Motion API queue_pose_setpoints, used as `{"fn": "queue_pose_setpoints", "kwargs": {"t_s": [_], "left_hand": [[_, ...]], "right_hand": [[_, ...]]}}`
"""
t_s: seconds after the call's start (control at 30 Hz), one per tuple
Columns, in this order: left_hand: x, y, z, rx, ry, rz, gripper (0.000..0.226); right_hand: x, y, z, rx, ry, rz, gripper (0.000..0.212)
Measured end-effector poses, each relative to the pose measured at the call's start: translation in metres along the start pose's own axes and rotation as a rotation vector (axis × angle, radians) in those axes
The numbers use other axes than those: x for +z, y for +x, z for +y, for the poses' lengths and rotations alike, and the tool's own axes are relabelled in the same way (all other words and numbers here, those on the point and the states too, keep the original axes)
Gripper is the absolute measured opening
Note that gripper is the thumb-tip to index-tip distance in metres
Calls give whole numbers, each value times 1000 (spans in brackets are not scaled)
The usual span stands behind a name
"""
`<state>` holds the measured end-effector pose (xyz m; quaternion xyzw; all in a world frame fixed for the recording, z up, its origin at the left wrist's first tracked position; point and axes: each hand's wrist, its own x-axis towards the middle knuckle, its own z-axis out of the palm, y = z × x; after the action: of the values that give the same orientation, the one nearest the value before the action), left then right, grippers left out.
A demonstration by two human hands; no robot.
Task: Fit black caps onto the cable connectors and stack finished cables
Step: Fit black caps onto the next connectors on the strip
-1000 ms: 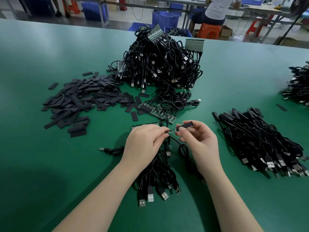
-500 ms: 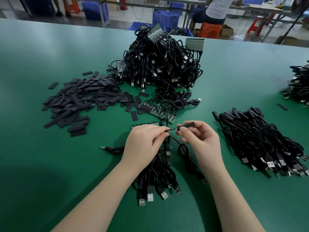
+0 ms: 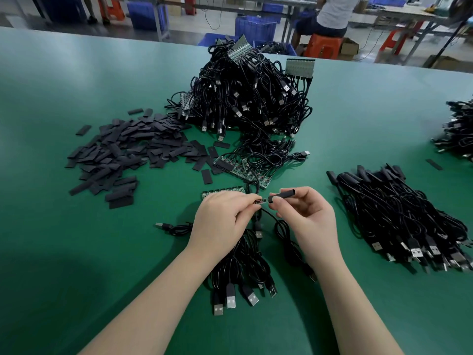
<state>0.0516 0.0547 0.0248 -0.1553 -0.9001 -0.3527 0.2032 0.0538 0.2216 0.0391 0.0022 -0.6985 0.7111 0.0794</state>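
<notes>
L hand [image 3: 225, 219] pinches connector [image 3: 261, 201]; R hand [image 3: 307, 216] pinches cap [image 3: 282, 194] just at its 3 o'clock, mouth touching tip. Cap axis runs 9–3, in line. Both above counter [image 3: 76, 265].

Green table [image 3: 76, 252], black cables [image 3: 245, 98], black caps [image 3: 128, 147], blue crates [image 3: 256, 24].

caps [image 3: 122, 152] left, cable heap [image 3: 250, 98] behind, finished cables [image 3: 399, 221] right

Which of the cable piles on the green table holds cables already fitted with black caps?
The flat stack to the right of the hands: its far ends wear black caps. The tall tangled heap at the back shows bare green boards instead.
</notes>
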Motion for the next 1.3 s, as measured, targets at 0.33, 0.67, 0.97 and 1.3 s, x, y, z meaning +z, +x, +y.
{"fn": "queue_pose_setpoints", "kwargs": {"t_s": [0.33, 0.67, 0.97, 1.3], "left_hand": [[0, 0, 1, -9, -59, 125, 24], [2, -1, 4, 92, -63, 191, 16], [2, -3, 2, 99, -75, 208, 15], [2, -2, 3, 85, -93, 209, 18]], "right_hand": [[8, -3, 4, 55, 180, -28, 15], [11, -5, 6, 37, 152, -4, 16], [12, -7, 6, 14, 116, 5, 20], [17, -11, 4, -72, -12, 9, 46]]}}
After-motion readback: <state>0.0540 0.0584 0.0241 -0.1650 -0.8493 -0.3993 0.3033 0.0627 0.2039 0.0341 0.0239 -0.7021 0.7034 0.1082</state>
